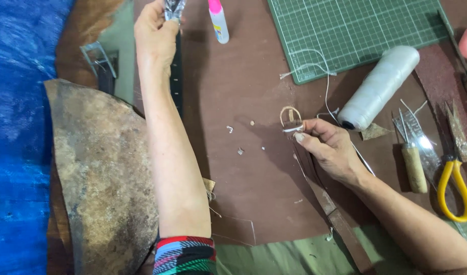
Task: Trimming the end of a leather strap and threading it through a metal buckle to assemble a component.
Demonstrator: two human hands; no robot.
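Left hand (154,23) stretched far up the desk (243,168), fingers clamped on a crinkled silvery tube (173,7) at the top edge; only part of the tube shows. A dark punched strap (176,76) lies under that wrist, running along the forearm. Right hand (327,145) pinches the end of a brown strap (340,221), thumb and fingers closed on it just below a small tan loop (289,116) with a pale band. The strap runs from the hand down toward the near desk edge. White thread (326,86) trails from the right hand up to the green cutting mat (355,30). Thread spool (380,86) lies just beside the right hand. Awl (411,158) and yellow-handled snips (457,173) sit to the right. Glue bottle (218,20) with pink cap stands near the left hand. Big leather piece (101,173) lies left of the left forearm, on blue tarp (17,137).
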